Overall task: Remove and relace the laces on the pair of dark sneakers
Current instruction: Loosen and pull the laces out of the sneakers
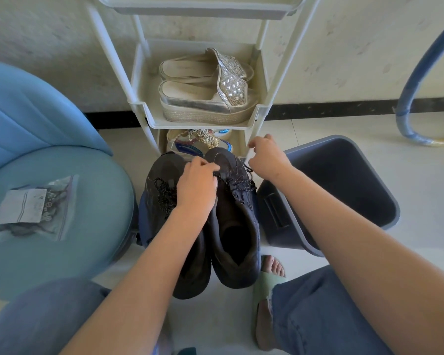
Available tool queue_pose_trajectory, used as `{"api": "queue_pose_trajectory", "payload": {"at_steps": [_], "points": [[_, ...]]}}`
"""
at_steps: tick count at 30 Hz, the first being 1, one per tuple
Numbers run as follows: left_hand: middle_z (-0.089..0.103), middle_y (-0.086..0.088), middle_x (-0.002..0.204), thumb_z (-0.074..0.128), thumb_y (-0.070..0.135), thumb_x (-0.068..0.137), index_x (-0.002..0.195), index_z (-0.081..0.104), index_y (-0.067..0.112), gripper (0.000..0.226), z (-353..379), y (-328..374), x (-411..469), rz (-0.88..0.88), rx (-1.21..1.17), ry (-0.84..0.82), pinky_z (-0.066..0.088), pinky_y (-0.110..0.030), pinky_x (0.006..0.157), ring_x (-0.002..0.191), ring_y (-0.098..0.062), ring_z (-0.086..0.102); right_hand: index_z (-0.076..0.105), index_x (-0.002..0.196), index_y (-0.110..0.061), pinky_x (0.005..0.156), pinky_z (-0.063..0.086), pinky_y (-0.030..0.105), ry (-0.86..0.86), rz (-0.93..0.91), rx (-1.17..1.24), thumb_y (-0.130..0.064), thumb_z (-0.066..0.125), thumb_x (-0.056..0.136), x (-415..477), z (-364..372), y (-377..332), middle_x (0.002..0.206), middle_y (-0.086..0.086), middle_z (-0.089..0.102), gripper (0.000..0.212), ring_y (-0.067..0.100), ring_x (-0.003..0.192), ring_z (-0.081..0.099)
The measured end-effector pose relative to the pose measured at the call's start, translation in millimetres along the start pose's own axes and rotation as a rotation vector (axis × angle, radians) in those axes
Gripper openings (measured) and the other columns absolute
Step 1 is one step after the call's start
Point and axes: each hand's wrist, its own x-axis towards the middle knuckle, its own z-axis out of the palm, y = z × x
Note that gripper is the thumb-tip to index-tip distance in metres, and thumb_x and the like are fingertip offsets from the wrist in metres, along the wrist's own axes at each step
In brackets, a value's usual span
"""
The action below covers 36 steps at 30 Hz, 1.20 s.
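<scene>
Two dark sneakers stand side by side on the floor between my knees, toes pointing away from me. The left sneaker (162, 180) carries a bunched black lace (164, 193) over its tongue. The right sneaker (237, 226) has black lace (241, 184) threaded across its upper eyelets. My left hand (196, 185) lies across both shoes, its fingertips pinching the lace near the right sneaker's toe end. My right hand (267, 157) is raised beside the right sneaker with curled fingers, pulling a thin lace end (249, 168) up and to the right.
A cream plastic shoe rack (141, 103) stands just beyond the sneakers, holding glittery platform sandals (205, 90) and colourful shoes (203, 140) below. A tipped grey bin (344, 180) lies at the right. A blue seat (61, 226) with a plastic bag (33, 208) is at the left. My sandalled foot (269, 280) is near the sneakers' heels.
</scene>
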Motion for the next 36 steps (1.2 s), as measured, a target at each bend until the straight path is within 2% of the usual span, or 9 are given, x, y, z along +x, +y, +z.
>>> {"api": "queue_pose_trajectory", "payload": {"at_steps": [4, 7, 10, 14, 17, 20, 22, 27, 36], "points": [[0.054, 0.001, 0.126, 0.045, 0.012, 0.098, 0.117, 0.065, 0.031, 0.033, 2, 0, 13, 0.159, 0.137, -0.099, 0.042, -0.034, 0.091, 0.119, -0.020, 0.045, 0.062, 0.087, 0.001, 0.061, 0.058, 0.030, -0.384, 0.042, 0.133, -0.016, 0.057, 0.092, -11, -7, -9, 0.082, 0.016, 0.065, 0.018, 0.024, 0.066, 0.063], [0.054, 0.001, 0.122, 0.046, 0.019, 0.096, 0.108, 0.068, 0.031, 0.028, -1, 2, 17, 0.146, 0.140, -0.126, 0.042, -0.035, 0.088, 0.119, -0.020, 0.044, 0.062, 0.089, 0.003, 0.062, 0.061, 0.038, -0.658, 0.081, 0.023, -0.029, 0.071, 0.084, -24, -4, -16, 0.085, 0.019, 0.070, 0.034, 0.027, 0.068, 0.070], [0.051, -0.002, 0.121, 0.052, 0.024, 0.093, 0.107, 0.068, 0.028, 0.021, -1, 4, 17, 0.159, 0.181, -0.151, 0.042, -0.035, 0.087, 0.120, -0.021, 0.041, 0.057, 0.106, 0.009, 0.072, 0.060, 0.046, -0.673, 0.125, -0.063, -0.027, 0.074, 0.082, -26, 5, -20, 0.095, 0.027, 0.068, 0.046, 0.036, 0.077, 0.071], [0.051, -0.005, 0.114, 0.056, 0.024, 0.092, 0.100, 0.068, 0.021, 0.014, 0, 9, 17, 0.125, 0.185, -0.179, 0.042, -0.035, 0.081, 0.114, -0.024, 0.045, 0.060, 0.098, 0.011, 0.077, 0.059, 0.042, -0.618, 0.110, -0.103, -0.009, 0.057, 0.086, -27, 3, -22, 0.091, 0.025, 0.071, 0.024, 0.033, 0.074, 0.072], [0.056, -0.001, 0.100, 0.052, 0.023, 0.096, 0.095, 0.066, 0.012, 0.018, 10, 5, 14, -0.076, -0.144, -0.018, 0.039, -0.033, 0.076, 0.095, -0.018, 0.054, 0.056, 0.087, 0.004, 0.080, 0.059, 0.040, -0.601, 0.110, -0.071, -0.006, 0.057, 0.086, -27, -4, -15, 0.085, 0.022, 0.071, 0.010, 0.033, 0.073, 0.072], [0.060, 0.001, 0.084, 0.047, 0.017, 0.098, 0.087, 0.061, 0.010, 0.019, 11, -6, 15, -0.504, -0.838, 0.186, 0.050, -0.039, 0.088, 0.088, -0.019, 0.059, 0.054, 0.079, -0.001, 0.079, 0.058, 0.031, -0.611, 0.123, -0.054, -0.008, 0.059, 0.086, -25, -8, -8, 0.079, 0.017, 0.073, 0.011, 0.029, 0.074, 0.073], [0.064, -0.004, 0.084, 0.042, 0.015, 0.099, 0.089, 0.055, 0.014, 0.016, 6, -3, 16, -0.581, -1.012, 0.126, 0.052, -0.039, 0.085, 0.079, -0.018, 0.059, 0.057, 0.082, 0.001, 0.077, 0.058, 0.029, -0.622, 0.130, -0.017, -0.008, 0.059, 0.086, -24, -9, -5, 0.082, 0.018, 0.073, 0.011, 0.028, 0.076, 0.073], [0.062, 0.004, 0.089, 0.058, 0.049, 0.086, 0.102, 0.056, 0.030, 0.024, 7, 8, 12, 0.080, -0.006, -0.028, 0.033, -0.035, 0.087, 0.099, -0.020, 0.045, 0.062, 0.092, 0.005, 0.078, 0.059, 0.032, -0.629, 0.113, 0.006, -0.007, 0.059, 0.086, -23, -4, -7, 0.082, 0.018, 0.073, 0.014, 0.030, 0.076, 0.073], [0.054, -0.004, 0.111, 0.066, 0.036, 0.086, 0.097, 0.071, 0.027, 0.015, 2, 3, 17, 0.070, 0.097, -0.089, 0.038, -0.034, 0.089, 0.116, -0.023, 0.043, 0.059, 0.082, 0.002, 0.073, 0.060, 0.030, -0.637, 0.107, -0.001, -0.007, 0.058, 0.087, -24, -3, -8, 0.076, 0.016, 0.071, 0.010, 0.029, 0.069, 0.072]]}}
